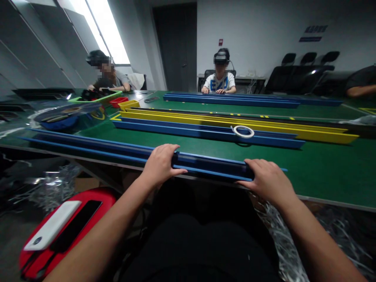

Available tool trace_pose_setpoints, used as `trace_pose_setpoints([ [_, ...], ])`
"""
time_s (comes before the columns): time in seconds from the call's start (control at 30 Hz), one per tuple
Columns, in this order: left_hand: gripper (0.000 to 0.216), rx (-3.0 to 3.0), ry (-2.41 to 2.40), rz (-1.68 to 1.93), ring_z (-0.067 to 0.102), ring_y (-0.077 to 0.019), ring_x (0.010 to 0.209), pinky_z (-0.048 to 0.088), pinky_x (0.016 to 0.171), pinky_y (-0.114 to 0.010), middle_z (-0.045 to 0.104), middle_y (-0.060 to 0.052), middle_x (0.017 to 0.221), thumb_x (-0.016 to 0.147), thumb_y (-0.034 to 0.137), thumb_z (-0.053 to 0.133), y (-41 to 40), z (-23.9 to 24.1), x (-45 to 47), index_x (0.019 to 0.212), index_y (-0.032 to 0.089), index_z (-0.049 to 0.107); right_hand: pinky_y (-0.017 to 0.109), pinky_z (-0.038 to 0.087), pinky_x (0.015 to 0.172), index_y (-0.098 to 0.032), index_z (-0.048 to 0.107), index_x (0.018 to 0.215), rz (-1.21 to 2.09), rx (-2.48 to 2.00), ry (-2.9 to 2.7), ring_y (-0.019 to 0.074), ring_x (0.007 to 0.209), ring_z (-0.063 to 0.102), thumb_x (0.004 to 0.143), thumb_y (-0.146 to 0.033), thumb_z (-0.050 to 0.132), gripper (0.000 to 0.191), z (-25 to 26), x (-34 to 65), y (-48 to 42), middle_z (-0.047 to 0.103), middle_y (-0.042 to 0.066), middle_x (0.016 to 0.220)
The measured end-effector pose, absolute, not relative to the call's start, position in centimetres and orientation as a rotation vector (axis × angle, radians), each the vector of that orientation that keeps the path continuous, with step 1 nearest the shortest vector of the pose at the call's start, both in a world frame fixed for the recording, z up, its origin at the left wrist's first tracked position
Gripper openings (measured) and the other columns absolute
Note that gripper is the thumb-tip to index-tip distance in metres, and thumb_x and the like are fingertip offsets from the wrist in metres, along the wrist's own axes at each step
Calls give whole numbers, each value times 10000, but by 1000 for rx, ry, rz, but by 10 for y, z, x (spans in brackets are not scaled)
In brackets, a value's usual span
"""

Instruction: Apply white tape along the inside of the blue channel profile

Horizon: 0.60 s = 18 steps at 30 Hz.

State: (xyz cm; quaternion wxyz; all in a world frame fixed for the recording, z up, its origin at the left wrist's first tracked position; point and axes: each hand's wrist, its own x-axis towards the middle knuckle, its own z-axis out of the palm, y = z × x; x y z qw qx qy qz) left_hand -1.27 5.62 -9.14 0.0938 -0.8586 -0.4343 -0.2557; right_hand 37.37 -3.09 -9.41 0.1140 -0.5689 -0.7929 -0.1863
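Observation:
A long blue channel strip (211,164) lies along the near edge of the green table (331,172). My left hand (161,162) grips it around its middle, thumb on the near wall and fingers over the far wall. Toward its right end, my right hand (266,178) clasps it the same way. Farther back rests another blue channel (188,131), with a roll of white tape (243,132) sitting on it. Yellow channels (317,132) lie just behind that one.
Across the table, a person (220,80) has both hands by more blue channels (229,100); another person (110,76) sits at left. A blue tray (63,123) and red bin (119,102) stand left. A red stool (102,194) below holds a white power bank (54,225) and black phone (78,225).

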Motion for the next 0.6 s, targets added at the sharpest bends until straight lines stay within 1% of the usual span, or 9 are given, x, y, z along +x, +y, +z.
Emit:
trace_pose_setpoints([
  [0.1, 901, -2512, -1376, -615, 550, -354, 1204, 383, 1060, -489, 605, -158, 1294, 665, 744, 694, 69, -89, -38, 1349, 195, 487, 448, 470, 864, -133, 583, 1258, -500, -1697, -2348, 330, 1020, 626, 805, -736, 559, 755, -93, 393, -30, 679, 175, 1148],
  [0.17, 836, -2533, -1391, -500, 554, -346, 1199, 366, 1074, -486, 619, -139, 1287, 686, 750, 669, 79, -88, -58, 1307, 209, 526, 455, 483, 880, -132, 587, 1268, -447, -1726, -2363, 332, 1031, 633, 801, -749, 551, 774, -93, 409, -32, 677, 174, 1172],
  [0.23, 764, -2550, -1443, -407, 570, -335, 1181, 385, 1054, -462, 641, -123, 1258, 711, 750, 639, 88, -87, -78, 1256, 220, 564, 458, 492, 902, -137, 586, 1287, -361, -1765, -2376, 331, 1052, 638, 799, -744, 559, 780, -92, 426, -35, 676, 166, 1195],
  [0.33, 748, -2569, -1514, -296, 598, -326, 1142, 433, 990, -419, 661, -128, 1224, 727, 751, 607, 99, -87, -99, 1240, 208, 585, 450, 480, 960, -157, 572, 1330, -209, -1799, -2403, 317, 1138, 620, 863, -682, 523, 704, -92, 448, -37, 655, 146, 1271],
  [0.4, 759, -2559, -1512, -273, 609, -329, 1119, 444, 969, -417, 669, -134, 1207, 728, 750, 597, 103, -89, -105, 1243, 193, 592, 443, 469, 977, -170, 566, 1343, -144, -1811, -2405, 302, 1170, 607, 918, -630, 468, 634, -91, 454, -36, 641, 135, 1304],
  [0.47, 762, -2534, -1498, -284, 615, -333, 1097, 446, 958, -425, 677, -136, 1183, 724, 748, 596, 105, -91, -105, 1236, 183, 602, 446, 481, 930, -164, 592, 1304, -151, -1854, -2375, 305, 1122, 625, 937, -619, 428, 607, -88, 446, -35, 657, 147, 1267],
  [0.53, 751, -2521, -1491, -298, 620, -335, 1080, 449, 948, -428, 684, -133, 1160, 720, 746, 600, 105, -93, -103, 1222, 187, 615, 452, 490, 841, -144, 636, 1208, -229, -1918, -2334, 318, 1015, 647, 927, -653, 404, 626, -84, 422, -31, 686, 172, 1162],
  [0.6, 741, -2519, -1485, -306, 624, -333, 1069, 452, 939, -426, 688, -128, 1146, 717, 744, 602, 105, -94, -101, 1212, 193, 623, 457, 470, 810, -153, 649, 1105, -328, -1957, -2323, 326, 960, 636, 924, -690, 351, 641, -80, 381, -26, 692, 172, 1060],
])
